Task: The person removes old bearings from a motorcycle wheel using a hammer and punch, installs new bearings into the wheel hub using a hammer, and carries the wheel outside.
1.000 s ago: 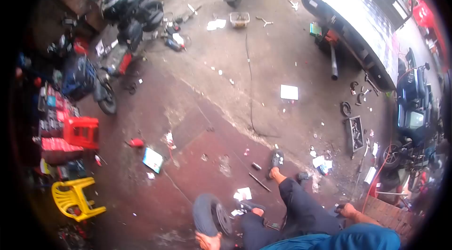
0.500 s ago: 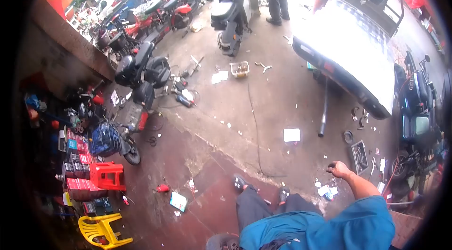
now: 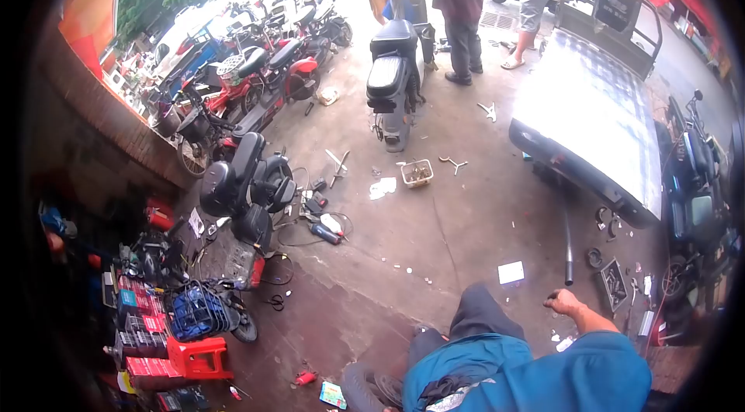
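My right hand (image 3: 564,303) hangs low on the right, below the teal sleeve (image 3: 578,372). Its fingers curl inward and their tips look dark; what they hold, if anything, is too small to make out. A metal parts tray (image 3: 613,285) lies on the floor to its right, apart from it. Just beyond the hand ends a metal pipe (image 3: 569,257) under the flatbed cart (image 3: 594,129). White paper scraps (image 3: 565,344) lie beneath the forearm. My left hand is not in view; a dark grey ribbed shape (image 3: 361,385) beside my trousers is unclear.
A black scooter (image 3: 396,82) stands ahead, near people (image 3: 462,8). A basket of small parts (image 3: 417,173), a power tool (image 3: 326,233) and cables lie about. Scooters, a red stool (image 3: 200,358) and stacked boxes (image 3: 147,330) line the left side.
The view has tilted up and shifted, so the floor items sit lower and the yellow chair has left the frame. My legs have changed position in a step; my right hand stays curled.
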`<state>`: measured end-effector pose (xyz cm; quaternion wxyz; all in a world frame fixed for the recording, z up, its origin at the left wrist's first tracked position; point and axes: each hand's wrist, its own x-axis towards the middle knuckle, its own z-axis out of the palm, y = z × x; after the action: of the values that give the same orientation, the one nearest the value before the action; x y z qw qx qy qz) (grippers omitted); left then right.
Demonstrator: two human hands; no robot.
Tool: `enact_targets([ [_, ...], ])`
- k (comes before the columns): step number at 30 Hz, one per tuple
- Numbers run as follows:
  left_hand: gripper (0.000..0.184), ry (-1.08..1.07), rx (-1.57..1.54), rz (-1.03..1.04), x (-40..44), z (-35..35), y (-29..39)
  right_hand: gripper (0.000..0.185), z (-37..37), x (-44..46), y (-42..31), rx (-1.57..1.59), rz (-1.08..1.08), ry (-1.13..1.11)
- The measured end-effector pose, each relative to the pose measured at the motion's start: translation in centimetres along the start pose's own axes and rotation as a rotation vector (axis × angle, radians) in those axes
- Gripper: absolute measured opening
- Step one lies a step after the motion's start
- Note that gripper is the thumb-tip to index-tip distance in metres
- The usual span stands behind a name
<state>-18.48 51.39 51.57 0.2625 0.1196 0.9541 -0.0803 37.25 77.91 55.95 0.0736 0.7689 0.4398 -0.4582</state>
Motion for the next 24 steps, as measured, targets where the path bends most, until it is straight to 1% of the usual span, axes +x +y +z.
enact_targets([
  [1, 0.129, 0.004, -0.006, -0.011, 1.2, -0.1, 0.5, 0.047, 0.7, 1.3, 0.1, -0.057, -0.002, -0.013],
  [3, 0.129, 0.025, -0.029, -0.043, 4.1, -0.1, 1.3, 0.048, 0.3, 1.1, -3.5, -0.010, 0.139, -0.035],
  [5, 0.129, 0.094, -0.064, -0.085, 7.3, -0.2, 2.0, 0.047, 1.4, 5.4, -3.2, 0.025, 0.153, -0.054],
  [6, 0.130, 0.165, -0.131, -0.098, 8.7, -0.2, 4.0, 0.047, 1.7, 7.5, -3.5, 0.044, 0.160, -0.066],
  [7, 0.131, 0.238, -0.194, -0.113, 9.4, -1.1, 6.5, 0.047, 1.1, 9.1, -5.2, 0.086, 0.196, -0.056],
  [8, 0.132, 0.272, -0.102, -0.090, 9.2, -2.3, 9.5, 0.047, 0.2, 10.8, -7.4, 0.128, 0.238, -0.051],
  [9, 0.131, 0.216, -0.164, -0.135, 8.8, -4.8, 13.5, 0.048, -0.2, 12.0, -8.9, 0.166, 0.286, -0.048],
  [10, 0.130, 0.163, -0.222, -0.183, 8.5, -7.3, 17.4, 0.049, 1.5, 17.4, -6.3, 0.295, 0.216, -0.014],
  [12, 0.129, 0.186, -0.213, -0.119, 13.4, -5.3, 21.1, 0.051, -1.3, 23.8, -9.0, 0.217, 0.119, 0.034],
  [13, 0.129, 0.197, -0.172, -0.107, 13.7, -6.8, 21.4, 0.052, -2.2, 23.3, -10.9, 0.169, 0.097, 0.026],
  [14, 0.123, 0.233, -0.200, -0.076, 13.4, -6.6, 22.8, 0.053, -3.8, 23.3, -13.5, 0.151, 0.075, 0.068],
  [15, 0.118, 0.267, -0.227, -0.043, 11.4, -8.3, 25.8, 0.053, -7.1, 23.2, -18.1, 0.119, 0.039, 0.114],
  [17, 0.111, 0.186, -0.435, -0.090, 11.6, -11.1, 30.8, 0.053, -11.4, 25.7, -24.0, 0.082, -0.044, 0.161],
  [18, 0.104, 0.181, -0.490, -0.072, 10.8, -13.1, 33.3, 0.051, -13.4, 27.0, -27.3, 0.086, -0.068, 0.182],
  [21, 0.107, 0.160, -0.350, -0.079, 14.5, -13.8, 35.6, 0.047, -17.4, 31.4, -35.3, 0.162, -0.131, 0.245],
  [22, 0.101, 0.175, -0.322, -0.115, 16.0, -13.9, 36.5, 0.046, -18.1, 33.1, -37.8, 0.186, -0.156, 0.259],
  [23, 0.104, 0.115, -0.253, -0.184, 18.3, -13.5, 36.7, 0.045, -17.8, 34.3, -40.0, 0.207, -0.182, 0.269],
  [24, 0.106, 0.107, -0.208, -0.208, 19.1, -14.0, 37.8, 0.044, -17.4, 35.1, -42.0, 0.185, -0.192, 0.268],
])
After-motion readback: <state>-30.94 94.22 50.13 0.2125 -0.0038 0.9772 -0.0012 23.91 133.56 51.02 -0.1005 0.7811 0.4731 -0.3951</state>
